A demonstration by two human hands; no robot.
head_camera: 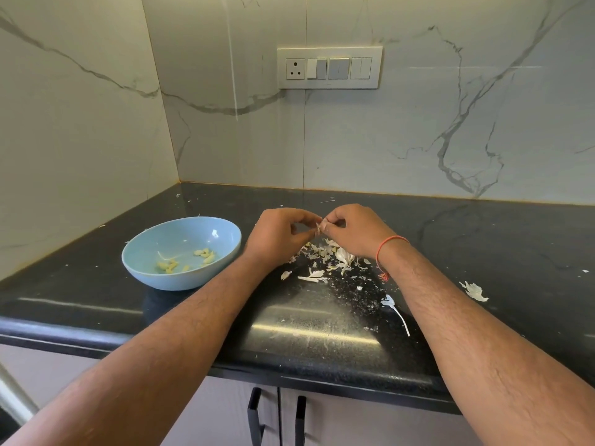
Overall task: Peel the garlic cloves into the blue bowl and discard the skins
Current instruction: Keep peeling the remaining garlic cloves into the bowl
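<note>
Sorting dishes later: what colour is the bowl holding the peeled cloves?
Light blue bowl, head view.

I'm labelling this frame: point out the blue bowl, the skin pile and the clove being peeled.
blue bowl [225,227]: head view, right rim.
skin pile [325,252]: head view, scraps under the hands.
clove [320,227]: head view, bit showing between fingertips.

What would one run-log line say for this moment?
step: peeling | both hands pinch garlic clove | blue bowl: peeled cloves inside | skins on counter
</note>
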